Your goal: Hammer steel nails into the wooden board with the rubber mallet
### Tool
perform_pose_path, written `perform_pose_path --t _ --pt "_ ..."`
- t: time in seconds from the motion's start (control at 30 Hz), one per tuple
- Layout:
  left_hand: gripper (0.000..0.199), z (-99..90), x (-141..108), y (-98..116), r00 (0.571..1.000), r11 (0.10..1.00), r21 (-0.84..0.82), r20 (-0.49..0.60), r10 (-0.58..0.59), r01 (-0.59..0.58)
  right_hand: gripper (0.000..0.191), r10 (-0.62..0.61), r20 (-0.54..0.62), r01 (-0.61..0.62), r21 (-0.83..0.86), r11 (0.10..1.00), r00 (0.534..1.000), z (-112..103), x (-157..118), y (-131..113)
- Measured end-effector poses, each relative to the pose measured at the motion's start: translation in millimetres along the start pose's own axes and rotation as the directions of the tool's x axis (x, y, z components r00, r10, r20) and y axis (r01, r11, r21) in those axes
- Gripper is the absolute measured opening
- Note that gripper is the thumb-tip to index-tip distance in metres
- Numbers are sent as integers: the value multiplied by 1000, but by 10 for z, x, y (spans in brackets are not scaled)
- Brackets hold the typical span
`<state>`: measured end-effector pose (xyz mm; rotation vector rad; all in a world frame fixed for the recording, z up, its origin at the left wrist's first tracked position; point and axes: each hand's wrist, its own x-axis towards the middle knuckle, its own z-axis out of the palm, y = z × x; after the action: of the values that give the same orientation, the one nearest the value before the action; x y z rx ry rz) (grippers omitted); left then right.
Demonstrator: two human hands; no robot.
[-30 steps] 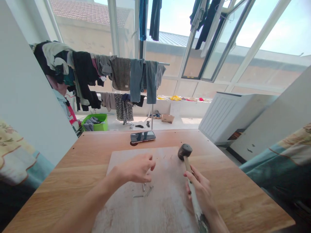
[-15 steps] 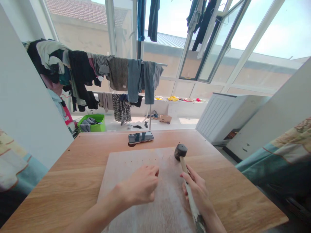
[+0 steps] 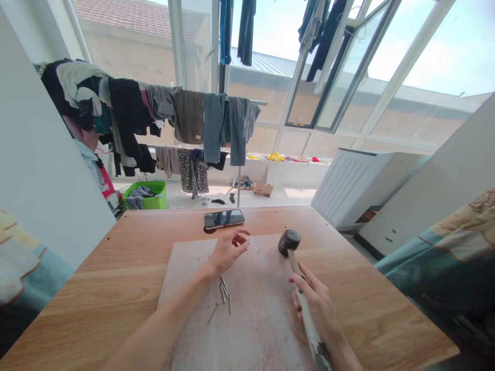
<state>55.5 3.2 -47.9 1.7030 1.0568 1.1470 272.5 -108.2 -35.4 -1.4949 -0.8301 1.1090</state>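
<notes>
My right hand (image 3: 314, 296) is wrapped round the pale handle of a mallet with a black head (image 3: 289, 242). The head hovers by the right far part of a whitish wooden board (image 3: 259, 309). Over the board's far part is my left hand (image 3: 230, 251), its fingers curved and apart with nothing visible between them. Several loose nails (image 3: 223, 290) lie on the board, close to my left forearm. Small dark holes or marks run in a row along the far part of the board, partly hidden by my left hand.
The board rests on a wooden table (image 3: 116, 288). A phone (image 3: 224, 219) lies beyond it near the far edge. Past the table are a laundry rack with clothes (image 3: 188, 118), a green basket (image 3: 157, 198) and a white cabinet-like unit (image 3: 348, 180).
My left hand has moved forward from the middle of the board and its fingers have loosened, uncovering the loose nails. My right hand and the mallet have barely moved.
</notes>
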Motion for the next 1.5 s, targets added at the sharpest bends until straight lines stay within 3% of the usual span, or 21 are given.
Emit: perform_pose_path --t 0.13,0.4,0.6,0.83,1.07,1.4,1.5 --pt "11 46 -80 -58 997 980 187 45 65 -73 66 35 29 -35 22 999 999 -24 -14 -20" --pt "14 35 -88 -40 992 964 242 82 96 -113 66 -28 54 22 104 994 998 -18 -64 8" --pt "11 39 -90 -60 993 964 246 93 76 -97 66 -149 228 106 189 976 962 56 -147 41" --pt "27 57 -82 -33 995 977 200 80 60 -75 63 -180 392 171 58 984 902 164 -221 25" --pt "35 54 -77 -49 991 977 179 88 99 -113 70 -126 442 154 -28 988 888 164 -208 63" --pt "42 85 -74 -126 992 976 190 85 90 -105 69 -145 447 187 -51 981 883 163 -198 117" --pt "40 23 -52 -55 991 975 202 119 66 -89 69 -147 437 191 -57 980 888 161 -205 99"
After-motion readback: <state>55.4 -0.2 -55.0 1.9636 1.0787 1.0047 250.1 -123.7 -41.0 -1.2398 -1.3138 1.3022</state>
